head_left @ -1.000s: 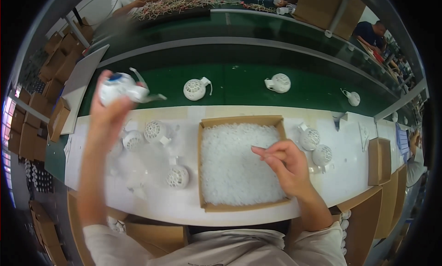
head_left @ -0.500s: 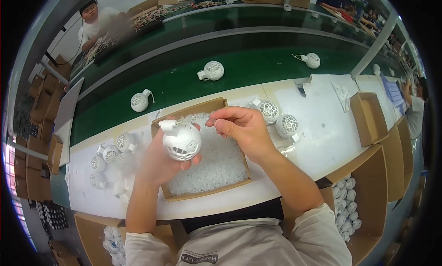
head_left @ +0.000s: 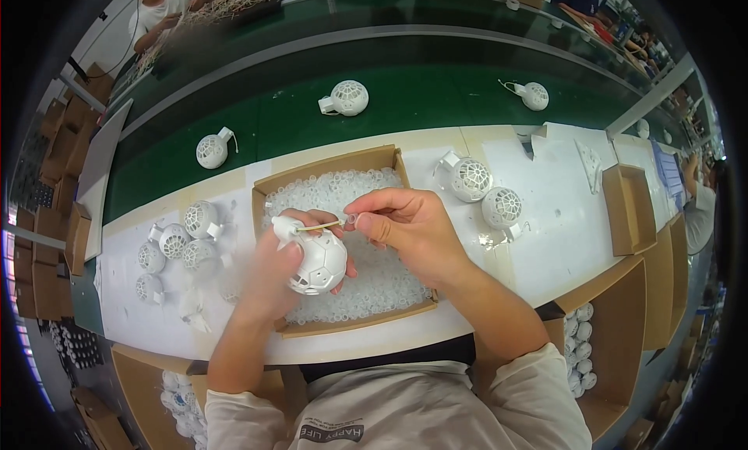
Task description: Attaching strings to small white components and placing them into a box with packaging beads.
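My left hand (head_left: 274, 272) grips a white perforated plastic ball (head_left: 319, 261) with a short neck, over a shallow cardboard box (head_left: 267, 191) filled with small clear rings. A thin wire (head_left: 318, 226) sticks out from the ball's neck. My right hand (head_left: 409, 225) pinches a small clear ring (head_left: 351, 218) at the wire's free end, just right of the ball.
Several white balls (head_left: 176, 243) lie on the white table at the left, two more (head_left: 486, 193) at the right. Three balls (head_left: 347, 98) ride the green conveyor beyond. A small cardboard box (head_left: 629, 210) stands far right. Other people work at the belt's far side.
My left hand brought the ball down from the conveyor side to above the box. My right hand came off the rings and met the ball's wire.
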The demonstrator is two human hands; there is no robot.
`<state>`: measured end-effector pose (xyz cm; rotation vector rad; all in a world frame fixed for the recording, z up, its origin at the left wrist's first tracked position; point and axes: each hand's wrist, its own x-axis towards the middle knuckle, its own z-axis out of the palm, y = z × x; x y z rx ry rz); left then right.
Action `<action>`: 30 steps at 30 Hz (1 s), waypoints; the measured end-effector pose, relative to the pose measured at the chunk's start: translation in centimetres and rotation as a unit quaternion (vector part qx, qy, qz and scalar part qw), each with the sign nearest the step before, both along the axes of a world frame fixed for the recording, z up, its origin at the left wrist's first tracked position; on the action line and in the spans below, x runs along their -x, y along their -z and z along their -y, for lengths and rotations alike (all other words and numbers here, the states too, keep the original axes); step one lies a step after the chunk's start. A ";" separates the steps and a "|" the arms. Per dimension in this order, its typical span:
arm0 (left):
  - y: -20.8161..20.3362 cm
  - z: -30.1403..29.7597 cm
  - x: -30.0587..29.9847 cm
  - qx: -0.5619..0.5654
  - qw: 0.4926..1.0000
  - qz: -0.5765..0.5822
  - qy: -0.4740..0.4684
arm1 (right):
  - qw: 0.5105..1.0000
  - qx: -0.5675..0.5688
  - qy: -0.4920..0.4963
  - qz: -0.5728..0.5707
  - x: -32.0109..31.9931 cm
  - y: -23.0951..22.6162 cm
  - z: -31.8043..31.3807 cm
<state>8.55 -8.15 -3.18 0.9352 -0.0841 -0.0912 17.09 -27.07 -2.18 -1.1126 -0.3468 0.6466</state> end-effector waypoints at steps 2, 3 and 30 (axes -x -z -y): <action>0.0 0.0 -0.1 -0.012 1.000 0.005 -0.001 | 1.000 -0.016 -0.012 -0.009 -0.1 0.3 -0.1; 0.0 0.1 -0.2 -0.018 1.000 0.009 -0.002 | 0.999 -0.024 -0.017 -0.013 -0.1 0.4 0.0; 0.3 -0.7 -1.3 -0.243 0.967 -0.006 -0.072 | 0.989 -0.083 -0.097 -0.078 -2.1 0.3 1.4</action>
